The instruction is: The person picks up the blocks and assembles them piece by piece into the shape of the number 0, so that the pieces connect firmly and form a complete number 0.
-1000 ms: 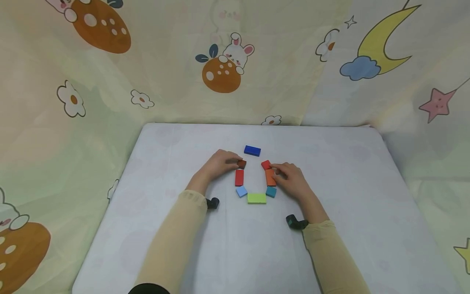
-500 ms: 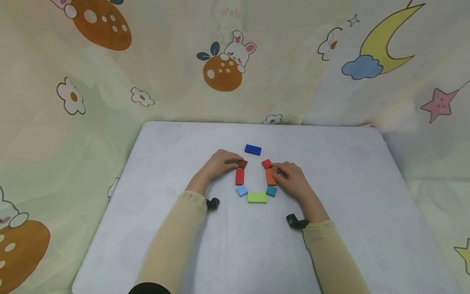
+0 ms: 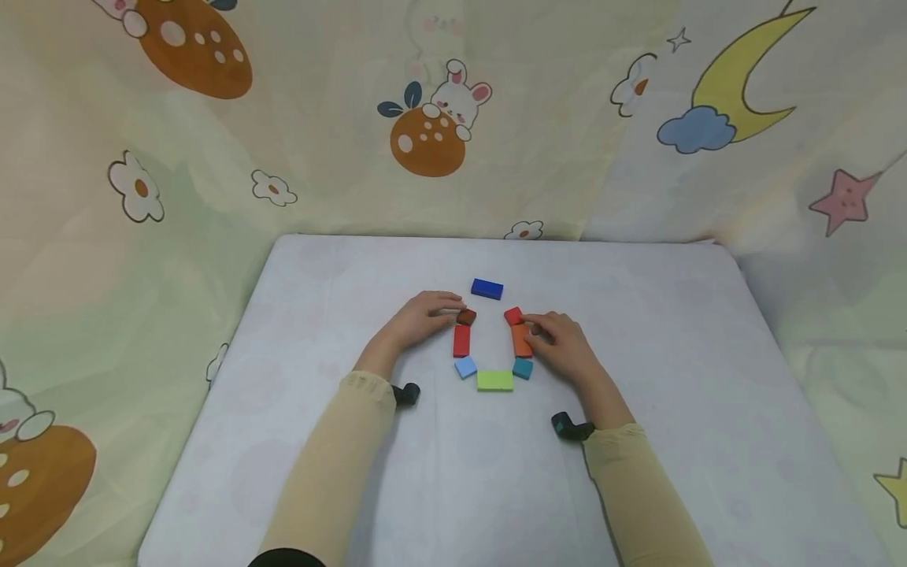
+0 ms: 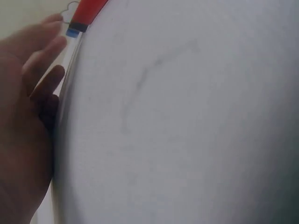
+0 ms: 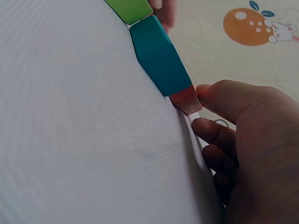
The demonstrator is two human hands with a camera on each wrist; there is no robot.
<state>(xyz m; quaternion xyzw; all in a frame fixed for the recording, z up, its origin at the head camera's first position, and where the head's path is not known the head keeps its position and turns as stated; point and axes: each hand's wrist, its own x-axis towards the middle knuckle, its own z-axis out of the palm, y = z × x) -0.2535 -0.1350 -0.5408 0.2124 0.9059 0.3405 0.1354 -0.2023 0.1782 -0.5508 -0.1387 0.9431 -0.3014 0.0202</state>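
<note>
Small coloured blocks form a U on the table. My left hand [image 3: 421,316] lies beside the small brown block [image 3: 466,316], its fingertips at the block's left and far side. In the left wrist view its fingers [image 4: 49,44] are loosely bent and grip nothing; a red block [image 4: 89,11] shows above them. My right hand [image 3: 563,342] touches the right side of the small red block [image 3: 513,316] and reaches the orange block [image 3: 521,341]. In the right wrist view the thumb rests by the orange block, beyond the teal block [image 5: 161,58].
A dark blue block [image 3: 487,289] lies apart at the far side. The red oblong block [image 3: 462,341], light blue block [image 3: 465,368] and green block [image 3: 494,381] make up the U's left side and base. A patterned cloth [image 3: 319,118] hangs behind the table [image 3: 453,488].
My left hand has shifted slightly left, its fingertips easing off the brown block. The right hand and the blocks stay as they were.
</note>
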